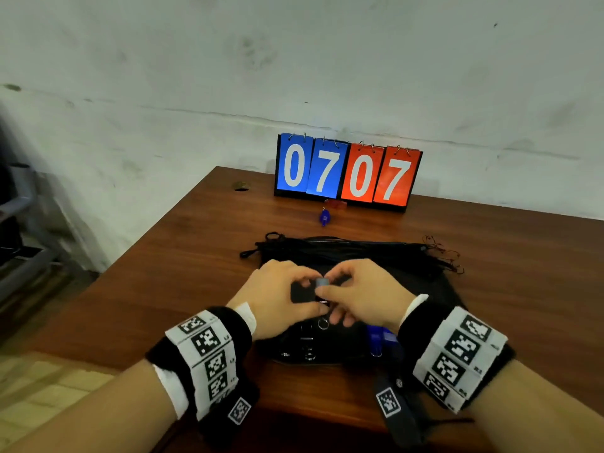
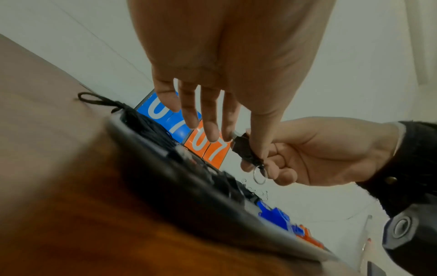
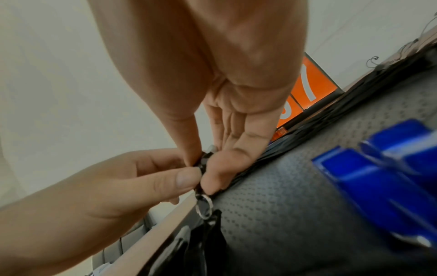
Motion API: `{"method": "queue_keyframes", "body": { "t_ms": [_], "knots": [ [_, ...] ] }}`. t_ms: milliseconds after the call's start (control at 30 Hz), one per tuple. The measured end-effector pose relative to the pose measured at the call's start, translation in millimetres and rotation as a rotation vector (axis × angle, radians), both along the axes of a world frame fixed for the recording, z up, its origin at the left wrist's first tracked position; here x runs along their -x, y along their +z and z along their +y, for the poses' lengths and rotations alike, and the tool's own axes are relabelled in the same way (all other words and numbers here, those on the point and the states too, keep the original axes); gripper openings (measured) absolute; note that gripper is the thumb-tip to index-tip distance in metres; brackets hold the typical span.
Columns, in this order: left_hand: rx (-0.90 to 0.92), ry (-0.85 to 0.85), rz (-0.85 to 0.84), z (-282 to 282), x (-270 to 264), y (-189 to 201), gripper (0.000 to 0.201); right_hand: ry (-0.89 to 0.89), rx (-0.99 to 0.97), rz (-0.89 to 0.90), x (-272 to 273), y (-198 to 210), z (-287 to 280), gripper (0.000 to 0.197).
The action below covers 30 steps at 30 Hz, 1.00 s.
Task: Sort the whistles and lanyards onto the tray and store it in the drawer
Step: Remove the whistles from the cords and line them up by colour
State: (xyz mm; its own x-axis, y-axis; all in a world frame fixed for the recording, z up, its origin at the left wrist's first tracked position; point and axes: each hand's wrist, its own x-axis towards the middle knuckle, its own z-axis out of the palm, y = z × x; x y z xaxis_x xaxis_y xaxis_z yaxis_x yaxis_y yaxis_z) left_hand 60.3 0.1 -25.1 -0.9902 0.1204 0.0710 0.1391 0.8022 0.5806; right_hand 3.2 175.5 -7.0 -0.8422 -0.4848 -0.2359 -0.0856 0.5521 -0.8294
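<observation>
Both hands meet over a black textured tray (image 1: 438, 291). My left hand (image 1: 281, 294) and my right hand (image 1: 361, 294) both pinch one black whistle (image 1: 302, 293) with a grey mouthpiece; its metal ring (image 1: 323, 324) dangles below. In the left wrist view the black whistle (image 2: 243, 147) sits between my thumb and forefinger, with the right hand (image 2: 307, 153) curled round its lower end. A bundle of black lanyards (image 1: 343, 248) lies along the tray's far side. Blue whistles (image 1: 380, 338) and black whistles (image 1: 304, 346) lie at its near side.
A flip scoreboard (image 1: 348, 173) reading 07 07 stands at the back of the brown table (image 1: 163, 273). In front of it lie a loose blue whistle (image 1: 324, 218) and a red one (image 1: 336, 204). The table's left edge drops to the floor.
</observation>
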Motion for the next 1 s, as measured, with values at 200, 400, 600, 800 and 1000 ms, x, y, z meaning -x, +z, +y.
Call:
{"method": "queue_keyframes", "body": {
  "t_ms": [200, 400, 600, 800, 1000],
  "knots": [
    [0.164, 0.031, -0.076, 14, -20, -14, 0.057, 0.016, -0.078, -0.123, -18, -16, 11, 0.016],
    [0.180, 0.039, -0.102, 18, -24, -26, 0.059, 0.037, -0.206, -0.005, -27, -20, 13, 0.019],
    [0.143, 0.032, -0.101, 17, -23, -29, 0.055, 0.032, -0.307, 0.143, -29, -23, 18, 0.032],
    [0.137, 0.023, -0.085, 18, -22, -31, 0.051, 0.005, -0.261, 0.154, -34, -31, 22, 0.033],
    [0.103, 0.000, -0.102, 13, -21, -32, 0.053, -0.058, -0.180, 0.130, -39, -35, 20, 0.029]
  ]
}}
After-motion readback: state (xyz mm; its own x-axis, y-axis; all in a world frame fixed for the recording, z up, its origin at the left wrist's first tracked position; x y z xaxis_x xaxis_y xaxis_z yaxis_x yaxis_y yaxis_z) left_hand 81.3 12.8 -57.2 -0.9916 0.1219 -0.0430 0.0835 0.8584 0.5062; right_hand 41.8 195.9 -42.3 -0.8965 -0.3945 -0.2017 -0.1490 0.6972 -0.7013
